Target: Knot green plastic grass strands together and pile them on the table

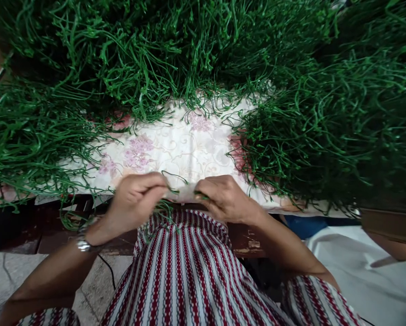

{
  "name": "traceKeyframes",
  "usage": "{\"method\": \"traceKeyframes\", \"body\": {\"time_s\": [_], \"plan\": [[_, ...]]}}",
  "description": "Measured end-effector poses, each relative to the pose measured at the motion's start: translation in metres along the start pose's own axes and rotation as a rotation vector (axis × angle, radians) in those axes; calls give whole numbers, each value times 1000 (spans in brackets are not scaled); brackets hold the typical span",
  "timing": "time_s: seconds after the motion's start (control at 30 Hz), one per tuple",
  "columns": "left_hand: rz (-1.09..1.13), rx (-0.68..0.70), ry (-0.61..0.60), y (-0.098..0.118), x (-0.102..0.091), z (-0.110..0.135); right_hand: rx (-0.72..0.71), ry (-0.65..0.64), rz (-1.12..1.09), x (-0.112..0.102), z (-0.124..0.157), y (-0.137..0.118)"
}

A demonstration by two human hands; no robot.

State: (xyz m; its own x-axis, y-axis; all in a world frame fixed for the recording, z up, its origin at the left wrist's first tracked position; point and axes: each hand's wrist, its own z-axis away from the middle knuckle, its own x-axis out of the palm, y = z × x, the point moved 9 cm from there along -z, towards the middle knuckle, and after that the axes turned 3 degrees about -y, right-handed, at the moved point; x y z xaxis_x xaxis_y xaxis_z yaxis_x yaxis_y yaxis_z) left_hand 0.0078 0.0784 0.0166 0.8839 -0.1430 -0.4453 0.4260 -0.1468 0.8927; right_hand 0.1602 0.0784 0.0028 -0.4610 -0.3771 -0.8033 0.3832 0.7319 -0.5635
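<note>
The left hand [135,201] and right hand [225,199], at 6 o'clock on the floral tablecloth [182,145], each pinch a thin green strand [174,177]. The fingertips are partly hidden. Heaped green strands [196,50] cover the cloth from 9 through 12 to 3 o'clock. A wristwatch [83,244] is on the left wrist. A striped garment [189,280] lies below.

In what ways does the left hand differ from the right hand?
The left hand has a metal watch at its wrist; the right hand has a bare wrist. A loose bunch of green strands hangs below the left hand, while the right hand pinches only a short end of one. Both are curled shut at the edge of the floral cloth.
</note>
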Motion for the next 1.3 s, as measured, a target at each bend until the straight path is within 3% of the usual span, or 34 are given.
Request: {"method": "traceKeyframes", "body": {"time_s": [0.07, 0.1, 0.2, 0.27, 0.37, 0.47, 0.67, 0.87, 1.07, 1.23, 1.3], "plan": [[-9, -34, 212, -4, -30, 4, 41, 72, -14, -18, 8, 6], [-11, -55, 230, -7, -34, 4, 61, 112, -29, -27, 12, 8], [134, -157, -44, -16, -4, -6, 83, 185, -77, -43, 12, 8], [304, -179, -71, -18, 11, -14, 116, 231, -162, -47, 7, 8], [414, -117, -13, -14, 21, -27, 239, 249, -315, -37, -4, 14], [410, -53, 12, -10, 28, -34, 312, 174, -380, -12, -16, 19], [353, -16, 87, -2, 23, -30, 357, 35, -265, 19, -29, 20], [128, 28, 69, 9, 7, -18, 303, 65, -306, 6, -25, 13], [93, 55, -174, 8, 28, -14, 183, 114, -377, -2, -24, 5], [-59, 208, 16, 22, 16, -8, 167, 160, -314, -7, -24, 2], [-132, 224, 27, 23, 19, -5, 141, 157, -279, -7, -24, -1]]}}
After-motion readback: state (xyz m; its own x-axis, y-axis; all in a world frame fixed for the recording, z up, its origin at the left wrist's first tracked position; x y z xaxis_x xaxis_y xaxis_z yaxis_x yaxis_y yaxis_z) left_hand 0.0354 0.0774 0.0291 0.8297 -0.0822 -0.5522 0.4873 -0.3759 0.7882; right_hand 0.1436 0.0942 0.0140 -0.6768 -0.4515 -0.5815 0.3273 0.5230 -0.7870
